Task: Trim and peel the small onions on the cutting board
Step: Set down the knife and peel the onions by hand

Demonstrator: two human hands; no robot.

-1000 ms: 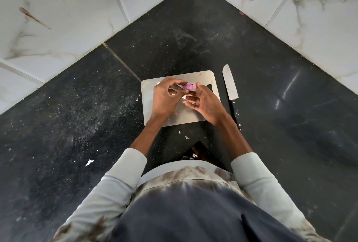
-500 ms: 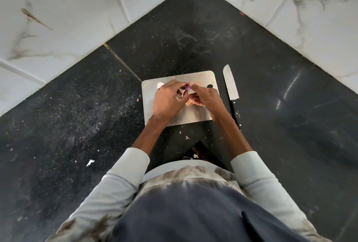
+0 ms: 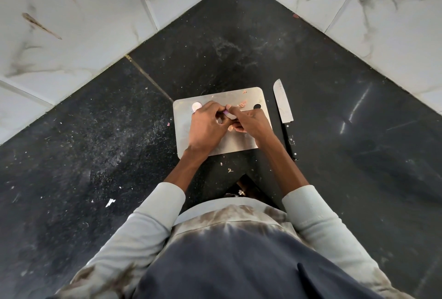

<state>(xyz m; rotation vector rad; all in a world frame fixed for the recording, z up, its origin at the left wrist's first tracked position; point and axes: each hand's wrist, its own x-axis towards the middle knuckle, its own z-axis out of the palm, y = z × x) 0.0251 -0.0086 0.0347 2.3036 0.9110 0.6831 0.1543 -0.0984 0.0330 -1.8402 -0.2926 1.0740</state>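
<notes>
Onion point(image 3: 226, 113): being pinched between the fingers of both hands, just above the middle of the board point(image 3: 184, 128); only a sliver of purple and white is being shown, where a broader pink face was being shown a second ago.
Left hand point(image 3: 207, 128): being held clenched around the onion from the left, thumb and forefinger closed on it.
Right hand point(image 3: 251, 124): being pressed in from the right, fingers point(image 3: 236, 127) curled and grasping the same onion; whether skin is being pulled at this instant cannot be told.
Change: the hands are being drawn closer together than a second ago and the onion is being turned within them, so peeling by hand is judged to be under way.
Peeled piece point(image 3: 196, 106): a pale round piece is lying near the far-left corner of the board, partly hidden by the left hand.
Skins point(image 3: 242, 104): scraps are lying toward the far-right corner of the board.
Knife point(image 3: 284, 109): lying on the surface just beside the right edge of the board, untouched.
Meaning: trimming of this onion is judged to be finished, and skin removal is being completed.
</notes>
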